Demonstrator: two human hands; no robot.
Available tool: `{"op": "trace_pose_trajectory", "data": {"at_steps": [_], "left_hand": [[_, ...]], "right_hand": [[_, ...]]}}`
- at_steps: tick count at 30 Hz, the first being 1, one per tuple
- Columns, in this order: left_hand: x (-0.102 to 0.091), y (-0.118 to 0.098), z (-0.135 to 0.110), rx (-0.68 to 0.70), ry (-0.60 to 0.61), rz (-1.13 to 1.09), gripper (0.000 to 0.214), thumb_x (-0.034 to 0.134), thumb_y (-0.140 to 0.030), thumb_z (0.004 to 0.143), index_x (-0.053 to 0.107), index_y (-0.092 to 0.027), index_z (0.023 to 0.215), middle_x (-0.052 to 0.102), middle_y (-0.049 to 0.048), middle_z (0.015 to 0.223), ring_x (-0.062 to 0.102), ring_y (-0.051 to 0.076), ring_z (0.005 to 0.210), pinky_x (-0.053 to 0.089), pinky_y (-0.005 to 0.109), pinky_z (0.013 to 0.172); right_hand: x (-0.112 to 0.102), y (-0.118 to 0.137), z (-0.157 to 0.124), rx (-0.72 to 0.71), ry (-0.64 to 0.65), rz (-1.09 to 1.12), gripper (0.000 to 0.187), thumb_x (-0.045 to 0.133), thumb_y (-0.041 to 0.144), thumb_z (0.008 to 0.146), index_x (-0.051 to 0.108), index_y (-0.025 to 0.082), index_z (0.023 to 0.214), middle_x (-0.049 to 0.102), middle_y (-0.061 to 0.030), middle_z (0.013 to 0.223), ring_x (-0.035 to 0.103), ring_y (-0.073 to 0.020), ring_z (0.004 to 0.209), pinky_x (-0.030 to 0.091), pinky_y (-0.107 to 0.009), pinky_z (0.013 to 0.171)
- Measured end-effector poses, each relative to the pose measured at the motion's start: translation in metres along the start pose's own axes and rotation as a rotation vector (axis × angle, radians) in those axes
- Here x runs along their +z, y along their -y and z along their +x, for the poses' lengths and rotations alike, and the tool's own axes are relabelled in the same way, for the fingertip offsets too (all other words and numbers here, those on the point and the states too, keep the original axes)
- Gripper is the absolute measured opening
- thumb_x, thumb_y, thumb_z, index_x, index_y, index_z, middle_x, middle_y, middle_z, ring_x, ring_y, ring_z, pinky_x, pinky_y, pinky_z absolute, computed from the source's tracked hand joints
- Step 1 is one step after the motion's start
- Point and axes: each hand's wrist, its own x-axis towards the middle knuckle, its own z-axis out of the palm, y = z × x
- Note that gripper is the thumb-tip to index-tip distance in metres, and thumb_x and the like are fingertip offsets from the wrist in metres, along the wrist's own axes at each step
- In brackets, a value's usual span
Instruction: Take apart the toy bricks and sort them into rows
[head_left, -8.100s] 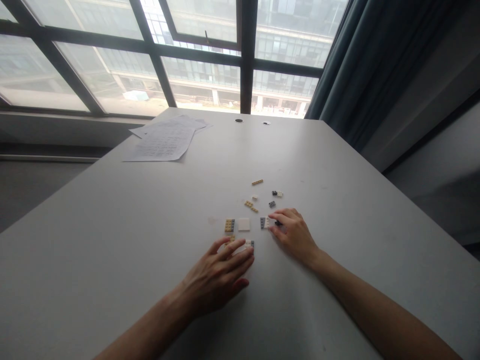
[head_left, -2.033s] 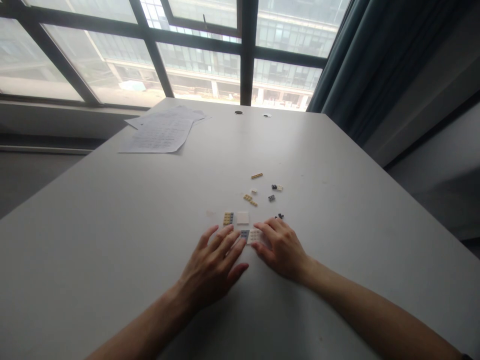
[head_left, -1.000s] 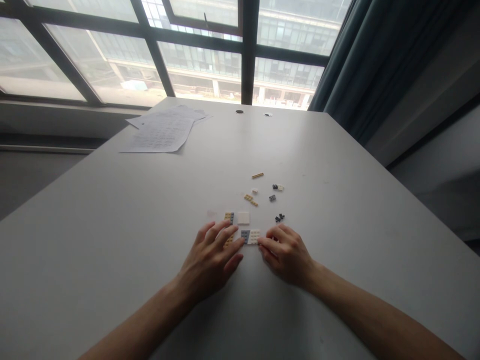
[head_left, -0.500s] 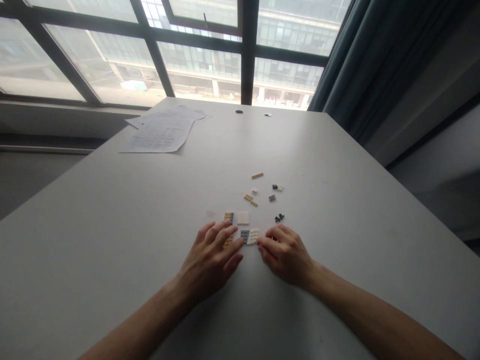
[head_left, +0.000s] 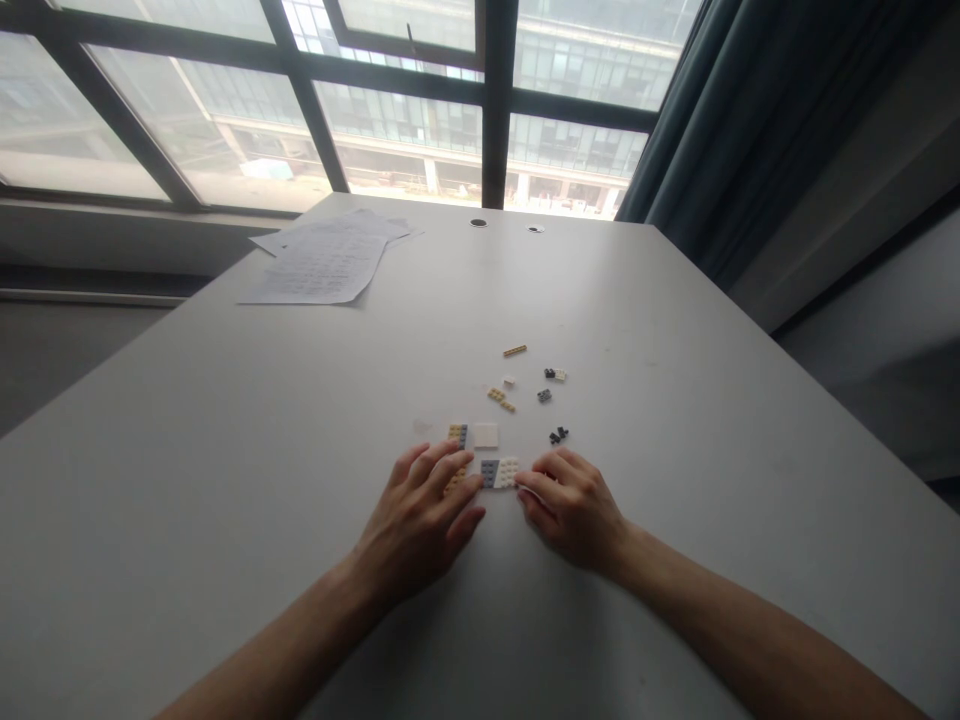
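My left hand [head_left: 424, 510] lies palm down with its fingers stretched out and slightly apart. Its fingers partly cover a tan studded plate [head_left: 455, 483], and the fingertips reach the lower edge of a tan-and-grey studded plate [head_left: 457, 434]. The left index fingertip is by a grey wedge-shaped plate [head_left: 489, 473], which sits side by side with a white studded plate [head_left: 508, 472]. Beside the white plate's right edge, my right hand [head_left: 571, 503] has its fingers curled in a pinch; what they hold, if anything, is hidden. Just above lies a smooth white square piece [head_left: 486, 436].
Small loose bricks lie farther up the white table [head_left: 262, 450]: a long tan piece [head_left: 515, 351], tan plates [head_left: 497, 395], a small white piece [head_left: 509, 382], a grey piece [head_left: 544, 396] and black pieces [head_left: 559, 436]. Printed papers [head_left: 322, 260] rest at the back left.
Both hands stay in nearly the same place. The left fingertips have shifted very slightly left, away from the grey wedge plate.
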Motion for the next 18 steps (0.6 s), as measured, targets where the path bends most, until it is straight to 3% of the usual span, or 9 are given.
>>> {"op": "trace_pose_trajectory", "data": {"at_steps": [7,15,18], "left_hand": [[-0.0022,-0.0012,0.0007,0.014,-0.038,-0.018,0.016,0.057,-0.025,0.088,0.066,-0.02,0.1,0.064,0.011,0.117,0.052,0.029,0.119,0.038,0.05,0.102],[-0.003,0.0023,-0.0008,-0.054,-0.211,-0.107,0.001,0.06,-0.018,0.085,0.059,-0.018,0.087,0.066,0.0086,0.104,0.056,0.024,0.11,0.044,0.041,0.093],[-0.002,0.002,-0.0012,-0.006,-0.174,-0.088,0.005,0.06,-0.02,0.086,0.062,-0.019,0.091,0.066,0.0078,0.108,0.055,0.025,0.113,0.042,0.043,0.096]], "right_hand": [[-0.0001,0.0005,0.0006,0.018,-0.02,0.012,0.016,0.053,0.02,0.09,0.069,0.019,0.092,0.063,-0.0063,0.083,0.053,-0.0192,0.079,0.045,-0.033,0.073],[0.001,-0.0012,-0.001,0.041,-0.075,0.031,0.016,0.053,0.018,0.089,0.068,0.019,0.087,0.063,-0.0057,0.081,0.053,-0.0186,0.077,0.045,-0.032,0.071],[0.0014,-0.0007,-0.0008,0.034,-0.049,0.011,0.015,0.054,0.019,0.089,0.069,0.019,0.09,0.063,-0.0059,0.083,0.053,-0.0191,0.078,0.044,-0.032,0.072]]}}
